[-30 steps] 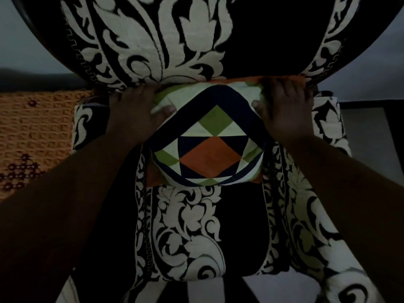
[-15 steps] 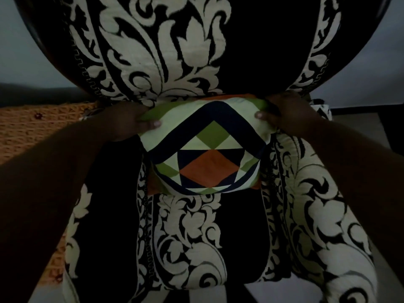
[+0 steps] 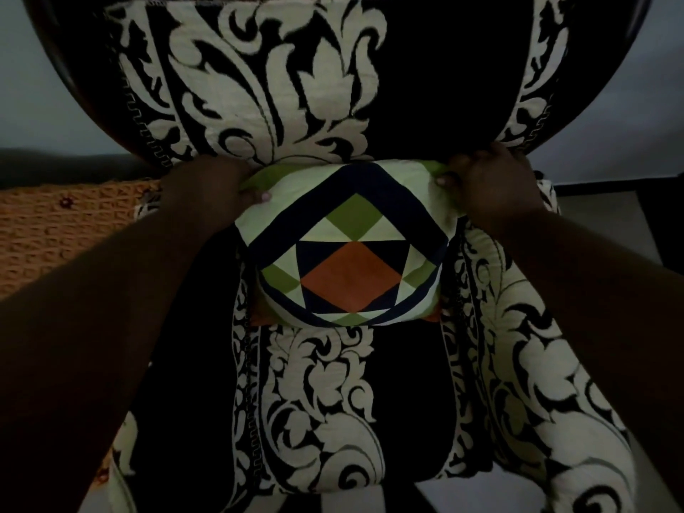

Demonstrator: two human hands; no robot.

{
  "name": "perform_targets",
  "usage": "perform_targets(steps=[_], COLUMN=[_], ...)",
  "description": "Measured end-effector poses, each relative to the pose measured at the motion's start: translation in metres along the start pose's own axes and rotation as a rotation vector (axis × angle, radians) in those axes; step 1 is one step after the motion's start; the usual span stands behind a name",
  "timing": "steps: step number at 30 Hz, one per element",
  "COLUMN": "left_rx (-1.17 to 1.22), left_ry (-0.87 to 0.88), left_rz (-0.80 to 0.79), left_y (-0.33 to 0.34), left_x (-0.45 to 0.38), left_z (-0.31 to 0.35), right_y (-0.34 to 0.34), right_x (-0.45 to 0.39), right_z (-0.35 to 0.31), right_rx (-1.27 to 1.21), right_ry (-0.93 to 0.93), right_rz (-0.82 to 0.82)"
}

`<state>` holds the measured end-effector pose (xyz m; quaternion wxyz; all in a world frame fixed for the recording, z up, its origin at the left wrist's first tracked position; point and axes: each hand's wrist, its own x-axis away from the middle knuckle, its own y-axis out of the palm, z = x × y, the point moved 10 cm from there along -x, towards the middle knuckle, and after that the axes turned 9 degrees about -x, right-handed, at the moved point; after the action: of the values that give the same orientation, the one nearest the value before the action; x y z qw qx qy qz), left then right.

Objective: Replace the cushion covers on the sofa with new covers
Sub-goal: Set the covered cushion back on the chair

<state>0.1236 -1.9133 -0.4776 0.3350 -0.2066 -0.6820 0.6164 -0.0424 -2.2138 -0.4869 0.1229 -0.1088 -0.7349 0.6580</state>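
Soft, light patchwork cushion in green, navy and orange (image 3: pixel 351 246) sits on the black-and-cream damask sofa (image 3: pixel 322 401); left hand (image 3: pixel 218 187) and right hand (image 3: pixel 488 183) seemingly pinch its yielding upper corners.

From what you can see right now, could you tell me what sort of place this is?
Most likely a dim living room at home. A black-and-cream floral upholstered armchair fills the view, both hands grip a patchwork cushion on its seat, and an orange woven cover lies beside it.
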Motion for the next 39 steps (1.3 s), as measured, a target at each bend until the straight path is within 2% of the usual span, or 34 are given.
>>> perform_targets(steps=[4, 9, 12, 14, 16, 19, 22, 25, 28, 32, 39], left_rx=[-0.007, -0.087, 0.008, 0.160, 0.446, 0.843, 1.022, 1.186, 1.300, 1.261, 1.283], left_ry=[-0.107, -0.258, -0.289, -0.321, -0.345, -0.402, -0.479, -0.519, -0.554, -0.612, -0.728], left_rz=[0.048, 0.131, 0.160, 0.138, 0.070, -0.001, -0.130, -0.172, -0.092, 0.019, 0.273], left_y=[-0.004, 0.000, -0.001, -0.004, -0.003, -0.022, -0.033, -0.056, -0.108, -0.144, -0.182], left_x=[0.001, 0.008, 0.020, 0.033, 0.051, 0.095, 0.148, 0.202, 0.255, 0.315, 0.431], left_z=[-0.008, -0.001, 0.007, 0.011, 0.021, 0.043, 0.059, 0.066, 0.073, 0.075, 0.092], right_y=[-0.012, -0.001, 0.001, 0.002, 0.001, -0.025, -0.058, -0.096, -0.135, -0.181, -0.226], right_x=[0.002, 0.002, 0.020, 0.036, 0.052, 0.092, 0.134, 0.171, 0.197, 0.228, 0.281], right_z=[0.002, -0.003, -0.012, -0.029, -0.048, -0.080, -0.102, -0.122, -0.137, -0.159, -0.201], right_rx=[-0.034, -0.058, -0.231, -0.454, -0.744, -1.107, -1.282, -1.385, -1.433, -1.523, -1.525], right_ry=[0.033, 0.246, 0.339, 0.335, 0.342, 0.465, 0.567, 0.605, 0.578, 0.485, 0.309], right_rz=[0.098, 0.077, 0.146, 0.119, 0.069, -0.030, 0.001, 0.014, 0.029, 0.026, -0.116])
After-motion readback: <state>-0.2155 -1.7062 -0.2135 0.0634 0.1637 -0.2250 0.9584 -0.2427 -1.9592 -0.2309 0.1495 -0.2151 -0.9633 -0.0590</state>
